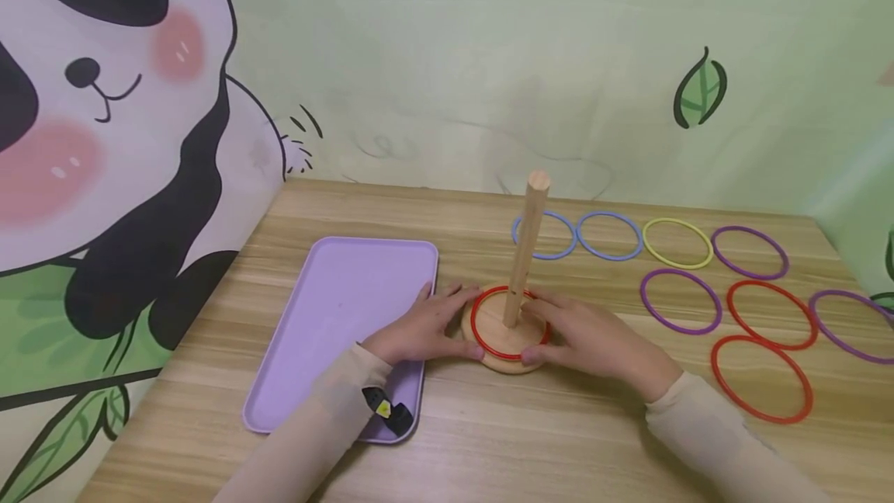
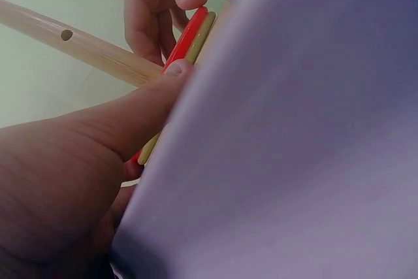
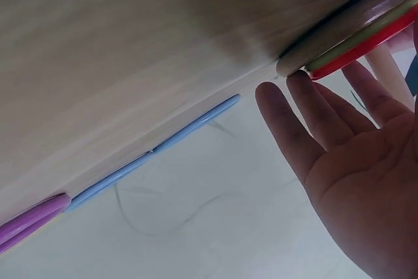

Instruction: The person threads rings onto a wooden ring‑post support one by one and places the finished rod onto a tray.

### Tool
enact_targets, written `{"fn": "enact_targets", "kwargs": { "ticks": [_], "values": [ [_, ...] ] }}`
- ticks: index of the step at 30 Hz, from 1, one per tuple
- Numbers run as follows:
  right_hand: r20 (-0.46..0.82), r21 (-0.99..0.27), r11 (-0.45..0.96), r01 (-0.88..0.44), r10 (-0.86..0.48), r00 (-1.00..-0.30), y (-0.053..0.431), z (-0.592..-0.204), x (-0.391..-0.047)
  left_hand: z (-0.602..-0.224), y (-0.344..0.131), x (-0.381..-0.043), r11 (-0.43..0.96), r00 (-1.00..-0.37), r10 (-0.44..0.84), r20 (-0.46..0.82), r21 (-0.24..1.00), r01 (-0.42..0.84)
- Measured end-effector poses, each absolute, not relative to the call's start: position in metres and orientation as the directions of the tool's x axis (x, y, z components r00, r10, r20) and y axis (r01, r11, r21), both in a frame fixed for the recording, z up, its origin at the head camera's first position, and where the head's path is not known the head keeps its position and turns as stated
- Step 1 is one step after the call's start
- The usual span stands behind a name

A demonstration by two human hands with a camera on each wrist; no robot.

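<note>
A round wooden base (image 1: 513, 366) with an upright wooden post (image 1: 528, 247) stands on the table. Around the post's foot lies a red ring (image 2: 186, 37), stacked on a yellow ring (image 2: 200, 38) that rests on the base. From the left, my left hand (image 1: 429, 328) touches the stack, its thumb at the front edge and its fingers spread towards the back. My right hand (image 1: 590, 332) is at the opposite side, thumb at the front right of the red ring and fingers reaching behind it. In the right wrist view its fingers (image 3: 320, 112) are extended, fingertips right at the rings.
A purple tray (image 1: 335, 317) lies to the left, under my left forearm. At the right are blue rings (image 1: 610, 258), a yellow ring (image 1: 677, 266), purple rings (image 1: 680, 331) and red rings (image 1: 761, 416). A painted wall (image 1: 447, 84) borders the table's back.
</note>
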State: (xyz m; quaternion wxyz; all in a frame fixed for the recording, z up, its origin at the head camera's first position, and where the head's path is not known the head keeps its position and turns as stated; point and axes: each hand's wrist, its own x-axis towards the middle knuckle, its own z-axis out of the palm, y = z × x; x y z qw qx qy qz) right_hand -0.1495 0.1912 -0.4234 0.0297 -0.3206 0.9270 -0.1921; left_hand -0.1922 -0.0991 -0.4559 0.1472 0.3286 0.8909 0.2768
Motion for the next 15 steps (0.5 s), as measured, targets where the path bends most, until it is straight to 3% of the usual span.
{"fn": "enact_targets", "kwargs": {
  "ticks": [4,10,15],
  "values": [
    [0.076,-0.448,0.705,-0.551,-0.584,-0.809,0.198,-0.418,-0.152,-0.455,-0.099,-0.191,0.629,-0.741,0.667,-0.077,0.591,0.505],
    [0.047,-0.629,0.698,-0.343,-0.406,-0.912,0.228,-0.405,-0.171,-0.456,-0.097,-0.192,0.617,-0.745,0.664,-0.067,0.612,0.495],
    [0.028,-0.654,0.706,-0.271,-0.335,-0.942,0.245,-0.410,-0.198,-0.455,-0.098,-0.191,0.615,-0.755,0.652,-0.063,0.626,0.479]
  ]
}}
